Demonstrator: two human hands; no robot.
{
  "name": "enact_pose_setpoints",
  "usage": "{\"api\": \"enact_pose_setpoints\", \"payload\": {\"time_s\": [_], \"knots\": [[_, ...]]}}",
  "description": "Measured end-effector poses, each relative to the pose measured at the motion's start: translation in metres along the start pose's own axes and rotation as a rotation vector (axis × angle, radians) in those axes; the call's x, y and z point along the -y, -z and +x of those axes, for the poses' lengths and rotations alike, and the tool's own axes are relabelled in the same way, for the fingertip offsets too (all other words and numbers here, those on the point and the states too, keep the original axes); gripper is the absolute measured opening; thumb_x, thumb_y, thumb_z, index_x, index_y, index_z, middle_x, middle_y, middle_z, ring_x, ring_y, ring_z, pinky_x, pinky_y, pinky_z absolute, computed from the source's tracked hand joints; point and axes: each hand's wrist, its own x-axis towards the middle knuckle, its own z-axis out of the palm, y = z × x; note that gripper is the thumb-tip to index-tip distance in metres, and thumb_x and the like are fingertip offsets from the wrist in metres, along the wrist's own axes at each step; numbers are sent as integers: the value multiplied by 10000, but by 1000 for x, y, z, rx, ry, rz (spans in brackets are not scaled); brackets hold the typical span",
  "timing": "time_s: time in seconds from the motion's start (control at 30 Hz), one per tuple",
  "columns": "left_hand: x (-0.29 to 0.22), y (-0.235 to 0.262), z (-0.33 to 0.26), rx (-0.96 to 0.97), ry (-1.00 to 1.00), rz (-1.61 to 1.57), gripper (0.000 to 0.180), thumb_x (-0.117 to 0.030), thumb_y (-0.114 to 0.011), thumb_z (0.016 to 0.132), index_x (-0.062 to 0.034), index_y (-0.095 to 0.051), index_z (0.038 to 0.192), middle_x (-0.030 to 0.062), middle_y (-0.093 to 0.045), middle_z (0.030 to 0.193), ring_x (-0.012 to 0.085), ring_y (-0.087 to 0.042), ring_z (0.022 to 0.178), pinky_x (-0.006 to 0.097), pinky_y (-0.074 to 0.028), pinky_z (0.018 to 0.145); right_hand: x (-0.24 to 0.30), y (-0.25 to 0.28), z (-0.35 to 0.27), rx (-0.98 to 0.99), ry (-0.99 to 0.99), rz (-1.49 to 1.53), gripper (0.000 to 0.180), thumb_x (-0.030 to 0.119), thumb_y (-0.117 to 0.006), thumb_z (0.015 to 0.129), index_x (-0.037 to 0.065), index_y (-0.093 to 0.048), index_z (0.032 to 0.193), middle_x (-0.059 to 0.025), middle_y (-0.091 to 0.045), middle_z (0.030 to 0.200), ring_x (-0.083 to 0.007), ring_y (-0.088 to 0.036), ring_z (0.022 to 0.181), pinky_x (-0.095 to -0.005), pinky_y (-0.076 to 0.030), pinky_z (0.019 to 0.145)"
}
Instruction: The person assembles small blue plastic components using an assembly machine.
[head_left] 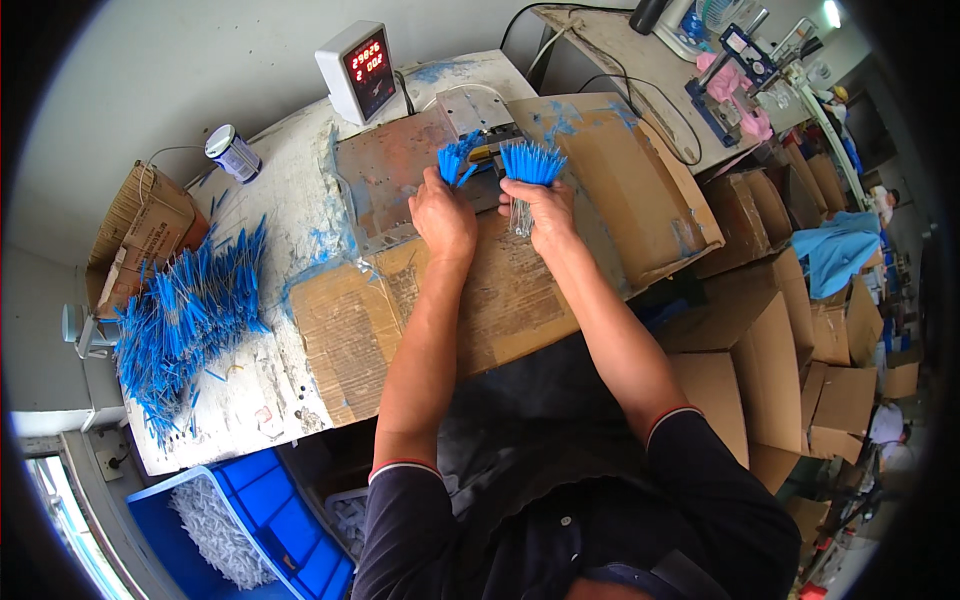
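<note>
My right hand [545, 208] is closed round a dense bundle of thin blue sticks [532, 162]; their blue ends point away from me and thin metal wires stick out below the fist. Just to its left, my left hand [440, 215] is closed on a smaller bunch of similar blue sticks [456, 152], which splay unevenly. Both hands are above the near side of a metal plate [385, 170], close to a small metal device [475, 112]. Fingertips on the far side of each bunch are partly hidden.
A large heap of blue sticks [190, 310] lies at the left, beside a cardboard box [150, 240] and a can [232, 153]. A digital counter [357, 72] stands at the back. Flattened cardboard [350, 340] covers the table's front. Below left is a blue crate [285, 510]; open cartons [760, 350] stand right.
</note>
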Motion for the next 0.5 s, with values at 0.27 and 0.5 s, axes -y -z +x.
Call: {"api": "enact_pose_setpoints", "payload": {"time_s": [0.27, 0.5], "knots": [[-3, 2, 0, -10, 4, 8, 228, -66, -634, 815, -51, -566, 1031, 184, -682, 844, 399, -648, 827, 486, -476, 777, 6, -2, -9, -6, -56, -34, 205, 5, -805, 748, 15, -671, 902, -84, -684, 798, -208, -677, 648, -344, -587, 557], [-4, 1, 1, 28, -74, 33, 162, -72, -582, 834, -50, -611, 992, 136, -682, 900, 337, -647, 883, 460, -459, 807, 5, 7, -7, 100, -125, 25, 197, -1, -779, 768, 1, -664, 927, -92, -680, 810, -215, -677, 652, -366, -600, 573]]}}
